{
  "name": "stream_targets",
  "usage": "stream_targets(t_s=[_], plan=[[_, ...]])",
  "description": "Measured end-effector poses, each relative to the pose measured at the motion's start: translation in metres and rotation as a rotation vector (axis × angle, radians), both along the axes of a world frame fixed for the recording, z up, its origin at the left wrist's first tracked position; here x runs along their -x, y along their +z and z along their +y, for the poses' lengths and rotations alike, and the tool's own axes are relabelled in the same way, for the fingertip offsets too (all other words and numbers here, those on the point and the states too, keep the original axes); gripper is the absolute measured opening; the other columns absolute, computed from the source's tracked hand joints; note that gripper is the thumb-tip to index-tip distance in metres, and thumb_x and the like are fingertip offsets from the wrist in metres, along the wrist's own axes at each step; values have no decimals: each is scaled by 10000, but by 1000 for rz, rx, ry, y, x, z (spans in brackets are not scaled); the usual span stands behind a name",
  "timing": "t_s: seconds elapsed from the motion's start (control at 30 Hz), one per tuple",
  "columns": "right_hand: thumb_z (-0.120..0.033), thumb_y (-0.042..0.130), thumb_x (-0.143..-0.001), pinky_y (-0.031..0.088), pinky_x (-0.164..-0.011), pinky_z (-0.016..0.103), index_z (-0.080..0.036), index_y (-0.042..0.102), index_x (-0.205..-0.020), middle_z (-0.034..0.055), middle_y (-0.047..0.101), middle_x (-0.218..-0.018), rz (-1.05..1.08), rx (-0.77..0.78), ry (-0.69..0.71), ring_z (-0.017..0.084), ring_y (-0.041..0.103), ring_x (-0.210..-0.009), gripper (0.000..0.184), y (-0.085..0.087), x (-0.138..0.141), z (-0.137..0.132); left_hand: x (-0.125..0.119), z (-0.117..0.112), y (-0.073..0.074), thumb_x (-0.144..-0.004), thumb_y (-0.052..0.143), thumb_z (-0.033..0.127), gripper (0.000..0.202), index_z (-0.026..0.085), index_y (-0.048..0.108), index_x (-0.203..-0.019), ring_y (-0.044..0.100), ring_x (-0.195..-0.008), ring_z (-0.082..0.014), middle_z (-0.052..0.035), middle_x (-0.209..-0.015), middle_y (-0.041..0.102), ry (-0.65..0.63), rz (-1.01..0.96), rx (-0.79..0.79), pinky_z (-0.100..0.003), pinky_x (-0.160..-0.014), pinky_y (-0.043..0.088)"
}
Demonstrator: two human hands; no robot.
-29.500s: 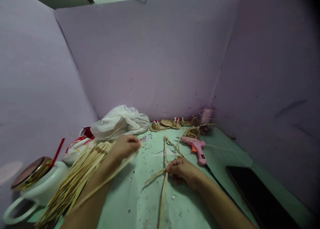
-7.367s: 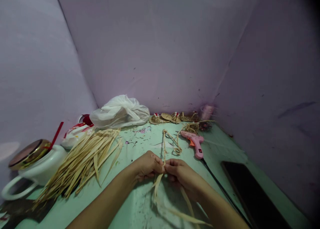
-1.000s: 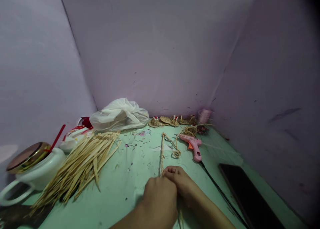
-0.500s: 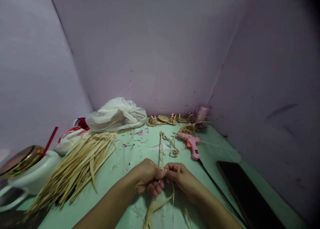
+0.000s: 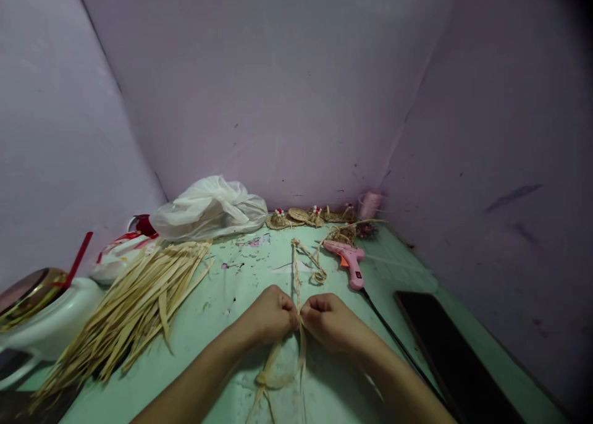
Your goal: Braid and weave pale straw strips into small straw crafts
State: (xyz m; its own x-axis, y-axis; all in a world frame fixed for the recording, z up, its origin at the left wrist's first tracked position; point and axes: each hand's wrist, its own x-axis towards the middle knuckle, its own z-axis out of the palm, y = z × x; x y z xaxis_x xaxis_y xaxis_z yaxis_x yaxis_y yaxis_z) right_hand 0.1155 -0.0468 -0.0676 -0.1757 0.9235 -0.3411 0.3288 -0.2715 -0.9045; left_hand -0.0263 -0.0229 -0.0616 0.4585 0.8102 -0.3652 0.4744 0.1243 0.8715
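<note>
My left hand (image 5: 270, 314) and my right hand (image 5: 330, 318) sit side by side on the green table (image 5: 222, 325), both closed in a pinch on the near end of a thin braided straw cord (image 5: 295, 269). The braid runs away from my fingers toward the back and curls near the glue gun. Loose straw strips (image 5: 278, 374) hang from the pinch toward me and lie looped on the table.
A pile of straw strips (image 5: 134, 300) lies at the left beside a white pot with a gold lid (image 5: 37, 313). A white plastic bag (image 5: 208, 207), small woven hats (image 5: 296, 217) and a pink glue gun (image 5: 347, 260) with its cord sit behind. A dark phone (image 5: 445, 356) lies at right.
My hands stay pinched on the braid; the loose strips below them have shifted and now form a loop. The view has drifted slightly right and down.
</note>
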Motion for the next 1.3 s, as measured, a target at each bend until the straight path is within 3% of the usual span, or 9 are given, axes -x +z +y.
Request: stream_targets(t_s=[0.07, 0.17, 0.4, 0.6, 0.77, 0.93, 1.07, 1.2, 1.3], plan=[[-238, 454, -618, 141, -411, 216, -163, 416, -480, -65, 309, -404, 122, 109, 11, 44, 231, -385, 162, 8, -1, 0, 1, 1, 0, -490, 450, 145, 65, 123, 507, -466, 285, -400, -54, 35, -403, 363, 4, -15, 2, -203, -399, 208], [-262, 513, -574, 135, -417, 212, -151, 443, -465, -66, 336, -392, 215, 141, 38, 36, 235, -383, 171, 12, -3, 0, 2, 2, 0, -492, 459, 144, 60, 120, 508, -469, 263, -398, -47, 40, -404, 347, 16, -29, 14, -201, -403, 194], [-313, 683, -497, 246, -467, 201, -129, 495, -537, -50, 444, -440, 449, 137, -107, 42, 353, -429, 266, 1, 0, -1, 2, 0, 8, -509, 486, 185, 88, 116, 521, -467, 231, -359, -36, 52, -364, 326, 70, -83, 45, -198, -379, 150], [-330, 709, -541, 265, -440, 183, -155, 443, -647, -50, 454, -521, 726, 280, -110, 45, 404, -441, 336, 1, 8, -9, -1, -4, 12, -557, 522, 276, 190, 99, 556, -498, 371, -407, -69, 2, -431, 456, 12, -217, 84, -200, -422, 258], [-299, 624, -631, 83, -366, 173, -153, 413, -587, -76, 363, -453, 552, 315, -81, 2, 232, -348, 261, -2, 4, -8, 2, -5, 6, -585, 512, 277, 204, 95, 560, -508, 261, -415, -46, 41, -417, 359, -46, -66, -64, -196, -413, 193], [-284, 623, -587, 59, -348, 198, -165, 400, -530, -79, 375, -400, 346, 227, -58, 9, 222, -314, 259, -3, 0, -4, 13, 0, 12, -595, 457, 245, 175, 110, 548, -529, 288, -436, -56, 44, -441, 377, -199, 80, -100, -189, -423, 209], [-259, 611, -557, 72, -353, 196, -158, 435, -538, -77, 399, -390, 293, 178, -62, 10, 246, -322, 205, 0, 1, -3, 18, 2, 25, -569, 475, 254, 158, 119, 545, -523, 356, -439, -81, 28, -428, 421, -117, 198, -80, -198, -433, 252], [-202, 563, -539, 77, -356, 196, -151, 455, -536, -60, 455, -396, 292, 164, -80, 7, 242, -312, 120, 2, 4, -5, 3, -18, 37, -625, 457, 271, 211, 118, 597, -587, 414, -473, -117, 0, -470, 446, -98, 414, -230, -221, -463, 283], [-172, 544, -513, 69, -359, 198, -155, 465, -549, -79, 422, -370, 343, 219, -141, 12, 235, -304, 89, 0, 5, -7, -19, -45, 34, -658, 432, 213, 249, 112, 640, -750, 519, -650, -208, -90, -669, 570, -74, 622, -439, -293, -593, 357]])
